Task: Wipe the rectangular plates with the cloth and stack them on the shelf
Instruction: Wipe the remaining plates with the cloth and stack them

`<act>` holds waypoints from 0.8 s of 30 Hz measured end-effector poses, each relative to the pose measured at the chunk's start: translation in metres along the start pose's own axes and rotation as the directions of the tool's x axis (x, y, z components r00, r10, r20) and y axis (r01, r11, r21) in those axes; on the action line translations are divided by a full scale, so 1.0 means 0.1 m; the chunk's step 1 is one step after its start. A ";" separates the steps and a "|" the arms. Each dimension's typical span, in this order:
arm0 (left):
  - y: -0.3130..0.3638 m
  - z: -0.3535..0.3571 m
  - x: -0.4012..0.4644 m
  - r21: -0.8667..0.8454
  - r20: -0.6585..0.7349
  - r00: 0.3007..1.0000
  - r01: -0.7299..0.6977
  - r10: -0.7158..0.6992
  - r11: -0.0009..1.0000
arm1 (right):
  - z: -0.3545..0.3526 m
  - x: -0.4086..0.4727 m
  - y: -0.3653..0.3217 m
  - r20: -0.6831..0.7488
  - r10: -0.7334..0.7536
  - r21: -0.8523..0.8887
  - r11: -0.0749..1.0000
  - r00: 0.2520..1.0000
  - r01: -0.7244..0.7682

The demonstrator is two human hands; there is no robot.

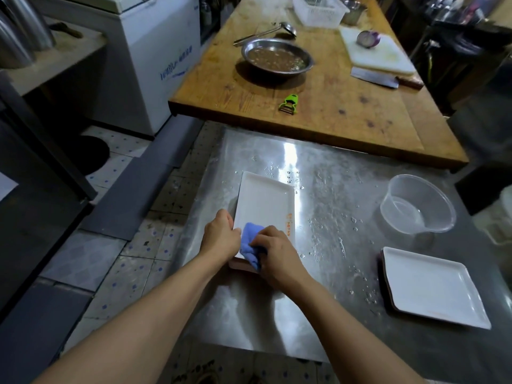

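A white rectangular plate [264, 206] lies on the wet steel table [340, 189], near its left edge. My left hand [220, 234] grips the plate's near left rim. My right hand [277, 252] holds a bunched blue cloth [250, 245] against the plate's near end. Another plate's edge shows under the near end, mostly hidden by the cloth and my hands. At the right, a white square-looking plate [432, 286] tops a small stack with dark rims.
A clear plastic bowl [417, 205] stands at the table's right. Behind is a wooden table [360, 112] with a metal dish [277, 58], green peeler [289, 103], cleaver [385, 79], cutting board with half an onion [368, 38] and white basket [318, 8]. A white freezer [158, 59] stands left.
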State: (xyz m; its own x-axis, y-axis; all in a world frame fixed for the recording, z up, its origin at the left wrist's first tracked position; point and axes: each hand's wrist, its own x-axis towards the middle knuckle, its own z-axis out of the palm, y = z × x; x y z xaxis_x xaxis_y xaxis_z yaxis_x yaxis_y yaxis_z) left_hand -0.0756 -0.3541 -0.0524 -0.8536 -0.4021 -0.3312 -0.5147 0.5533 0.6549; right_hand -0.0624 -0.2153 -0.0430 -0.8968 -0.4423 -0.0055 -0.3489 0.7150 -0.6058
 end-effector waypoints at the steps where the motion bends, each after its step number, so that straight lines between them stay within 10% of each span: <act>1: 0.00 0.00 -0.01 -0.016 -0.009 1.000 0.006 -0.006 1.000 | -0.03 -0.04 0.06 0.005 0.001 -0.052 0.999 1.000 0.000; 5: 0.00 0.01 -0.09 -0.070 -0.007 1.000 0.000 -0.001 0.998 | -0.22 -0.10 0.24 0.167 0.093 -0.336 0.941 0.982 -0.032; 8: 0.06 -0.04 -0.14 -0.097 -0.025 1.000 -0.001 -0.002 0.995 | -0.33 -0.08 0.15 0.208 0.044 -0.170 0.985 0.977 -0.008; 14: 0.32 -0.31 -0.21 -0.121 -0.113 0.989 -0.110 0.097 0.987 | -0.75 -0.10 0.04 -0.383 0.236 0.068 0.971 0.893 -0.228; 24: 0.84 -0.63 -0.54 -0.068 -0.182 0.923 -0.356 0.339 0.932 | -1.76 0.35 -0.35 -0.639 0.086 0.088 0.995 0.764 -0.038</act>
State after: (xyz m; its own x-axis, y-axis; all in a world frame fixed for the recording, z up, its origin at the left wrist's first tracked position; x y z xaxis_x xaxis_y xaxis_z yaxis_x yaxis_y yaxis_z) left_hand -0.0677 -0.3312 0.0633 -0.9477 -0.3166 0.0399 -0.1708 0.6090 0.7746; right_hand -0.1292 -0.1609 0.1180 -0.8893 0.0692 0.4521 -0.2890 0.6812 -0.6727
